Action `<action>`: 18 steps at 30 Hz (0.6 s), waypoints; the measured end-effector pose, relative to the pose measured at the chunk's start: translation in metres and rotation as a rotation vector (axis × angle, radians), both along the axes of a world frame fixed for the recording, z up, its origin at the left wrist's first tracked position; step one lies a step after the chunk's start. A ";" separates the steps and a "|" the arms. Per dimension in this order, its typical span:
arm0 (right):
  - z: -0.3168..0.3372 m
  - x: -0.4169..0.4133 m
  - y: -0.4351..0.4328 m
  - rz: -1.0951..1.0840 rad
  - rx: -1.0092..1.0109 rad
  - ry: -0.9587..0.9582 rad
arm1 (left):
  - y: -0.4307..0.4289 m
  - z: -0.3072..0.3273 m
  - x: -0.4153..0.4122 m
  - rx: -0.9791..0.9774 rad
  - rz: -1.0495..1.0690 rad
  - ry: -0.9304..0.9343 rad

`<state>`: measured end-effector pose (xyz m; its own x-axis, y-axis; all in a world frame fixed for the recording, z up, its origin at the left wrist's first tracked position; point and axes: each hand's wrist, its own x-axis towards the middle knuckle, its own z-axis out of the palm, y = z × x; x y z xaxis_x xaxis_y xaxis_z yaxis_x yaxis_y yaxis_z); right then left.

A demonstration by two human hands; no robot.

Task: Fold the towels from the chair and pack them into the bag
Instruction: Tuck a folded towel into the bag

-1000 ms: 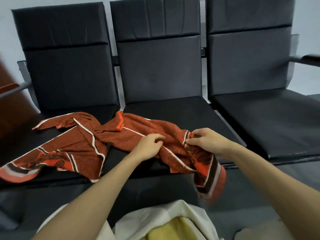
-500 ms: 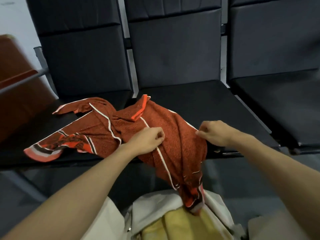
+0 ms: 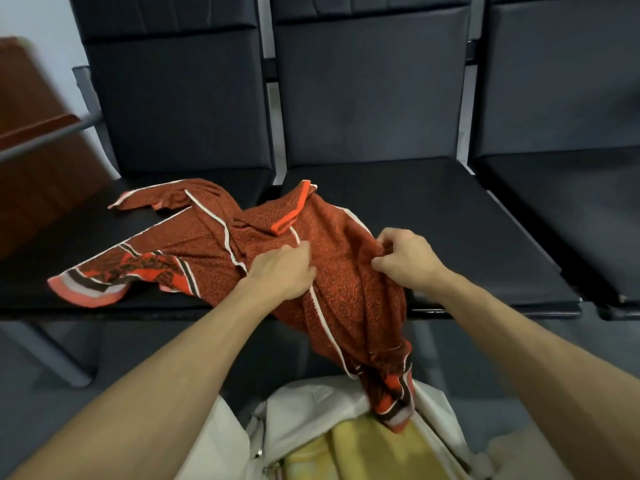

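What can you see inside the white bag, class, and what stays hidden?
Inside the open white bag lies a yellow cloth. One end of the orange towel hangs over the opening, covering part of it. Anything beneath the yellow cloth is hidden.

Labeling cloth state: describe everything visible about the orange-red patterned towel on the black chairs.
The orange-red patterned towel is thin speckled cloth with white piping and black-white-orange striped ends. It lies unfolded and crumpled across two black padded chair seats; one striped end rests flat at left, the other hangs off the front edge over the open white bag. The left hand grips its middle; the right hand pinches a fold beside it.
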<state>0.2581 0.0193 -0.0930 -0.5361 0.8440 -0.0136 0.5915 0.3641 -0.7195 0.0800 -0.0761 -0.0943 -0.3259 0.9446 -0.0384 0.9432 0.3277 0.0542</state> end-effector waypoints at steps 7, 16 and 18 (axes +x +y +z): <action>0.011 0.010 -0.006 -0.097 -0.139 0.155 | -0.017 0.004 -0.002 -0.061 0.104 -0.067; 0.020 0.030 -0.019 -0.114 -0.188 0.080 | -0.024 0.009 -0.012 0.211 0.188 -0.472; 0.029 0.032 -0.016 -0.186 -0.267 0.317 | -0.026 0.015 -0.011 0.347 0.204 -0.642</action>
